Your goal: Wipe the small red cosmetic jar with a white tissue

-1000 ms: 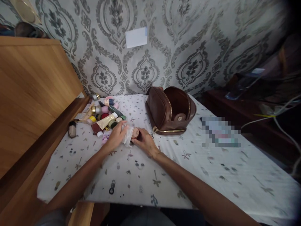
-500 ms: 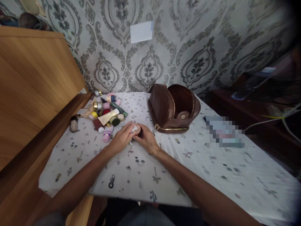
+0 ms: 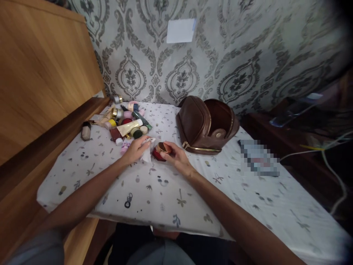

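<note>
My left hand point(image 3: 137, 150) is closed on a crumpled white tissue point(image 3: 147, 152), whose end hangs down to the cloth. Held in my right hand point(image 3: 178, 158) is a small red jar point(image 3: 159, 155) with a shiny copper-gold top point(image 3: 164, 148). A short gap separates the jar from the tissue. Bottles, tubes and jars lie in a pile beyond my left hand, among them a cream tube point(image 3: 129, 127) and a pink tube point(image 3: 125, 146). Behind my right hand stands a brown leather bag point(image 3: 194, 123), unzipped at the top.
A patterned white cloth point(image 3: 165, 198) covers the table. A blurred flat object point(image 3: 259, 158) lies at the right. Wooden furniture point(image 3: 49, 55) borders the left side. Dark shelving with cables point(image 3: 335, 169) stands at the right, and a patterned wall is behind.
My hands have moved apart, and the tissue has come away from the jar with my left hand. The jar's red body now shows in my right hand. The view has shifted slightly.
</note>
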The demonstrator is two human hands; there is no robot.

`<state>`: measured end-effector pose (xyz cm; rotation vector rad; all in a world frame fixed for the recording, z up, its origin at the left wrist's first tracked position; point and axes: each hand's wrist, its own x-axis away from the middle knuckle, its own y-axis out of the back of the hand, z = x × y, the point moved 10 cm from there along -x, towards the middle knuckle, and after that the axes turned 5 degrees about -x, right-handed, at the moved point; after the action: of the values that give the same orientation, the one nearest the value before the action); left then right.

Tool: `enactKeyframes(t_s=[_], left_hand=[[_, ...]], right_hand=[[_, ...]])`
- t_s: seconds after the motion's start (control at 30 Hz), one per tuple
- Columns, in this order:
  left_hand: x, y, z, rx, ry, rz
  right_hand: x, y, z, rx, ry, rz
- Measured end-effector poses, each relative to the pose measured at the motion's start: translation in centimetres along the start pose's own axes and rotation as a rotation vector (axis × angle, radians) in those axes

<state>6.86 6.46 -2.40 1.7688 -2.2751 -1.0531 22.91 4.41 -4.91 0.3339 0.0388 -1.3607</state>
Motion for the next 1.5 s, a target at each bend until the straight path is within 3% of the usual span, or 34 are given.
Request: enactKeyframes(t_s=[0.17,0.33,0.47,0.6,0.7,0.83,1.0,1.2,1.3,1.5], left_hand=[[0.6,-0.7,-0.7,-0.146,-0.017,0.022],[1.2,-2.2,-1.6,-0.208,-0.074,0.141],[1.5,-2.6,-2.9,-0.203,-0.125,0.143],[1.4,-3.0,-4.9,-0.081,-0.100,0.090],[1.9,-4.5,-7.0,0.016,-0.081,0.117],[4.1,-7.8,-9.6,0.076,-0.159,0.229],[6.1,-9.5,-10.6,0.064,-0.277,0.277],[5.6,-9.0,-9.7,-0.100,-0.206,0.166],[5.8,-8.5,-10.4,-0.198,-0.267,0.071],[6.2,-7.7,-12.6,-0.401,-0.449,-0.072]], right_hand=[[4.3,0.6,0.5,-0.067,-0.104,0.079],[9.8,2.2,1.6,-0.090,-0.143,0.026],[12.0,2.7,2.4,-0.155,-0.150,0.001],[11.6,3.0,2.2,-0.255,-0.157,0.013],[10.5,3.4,1.7,-0.286,-0.139,0.054],[9.5,3.7,1.5,-0.302,-0.093,0.161],[9.5,4.1,1.8,-0.379,-0.047,0.274],[8.8,4.3,0.9,-0.448,-0.058,0.394],[8.5,4.3,0.3,-0.454,-0.084,0.402],[8.6,5.1,0.1,-0.296,-0.101,0.294]])
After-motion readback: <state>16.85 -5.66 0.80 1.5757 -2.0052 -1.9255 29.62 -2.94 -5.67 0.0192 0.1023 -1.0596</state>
